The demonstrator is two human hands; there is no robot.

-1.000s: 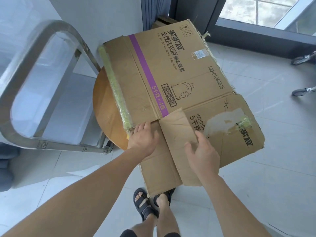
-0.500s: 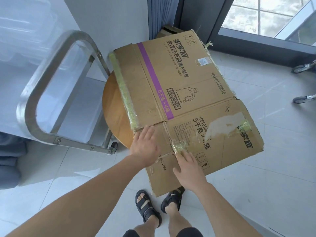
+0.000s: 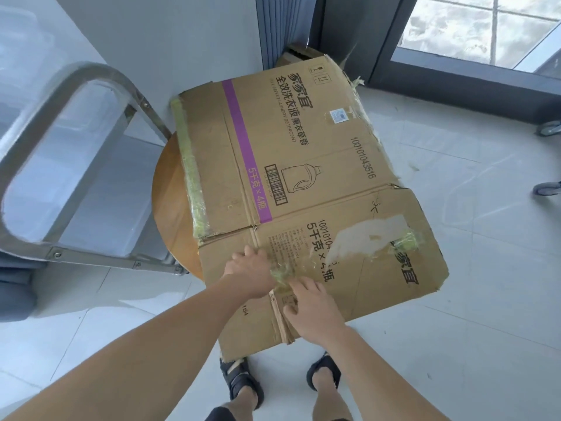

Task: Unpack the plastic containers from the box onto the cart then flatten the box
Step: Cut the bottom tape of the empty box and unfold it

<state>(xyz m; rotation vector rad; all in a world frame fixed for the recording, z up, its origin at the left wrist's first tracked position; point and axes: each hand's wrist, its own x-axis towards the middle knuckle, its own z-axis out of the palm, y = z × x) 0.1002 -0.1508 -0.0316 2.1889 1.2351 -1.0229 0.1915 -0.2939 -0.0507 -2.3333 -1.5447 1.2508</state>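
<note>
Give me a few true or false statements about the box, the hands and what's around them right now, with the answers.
1. The cardboard box lies flattened. True.
2. The box lies wholly on the floor. False: it rests on a round wooden surface and overhangs it.
3. The left hand and the right hand are both on the box's near end. True.
4. The printed stripe on the box is green. False: it is purple.
5. The metal cart stands to the right of the box. False: it is on the left.
</note>
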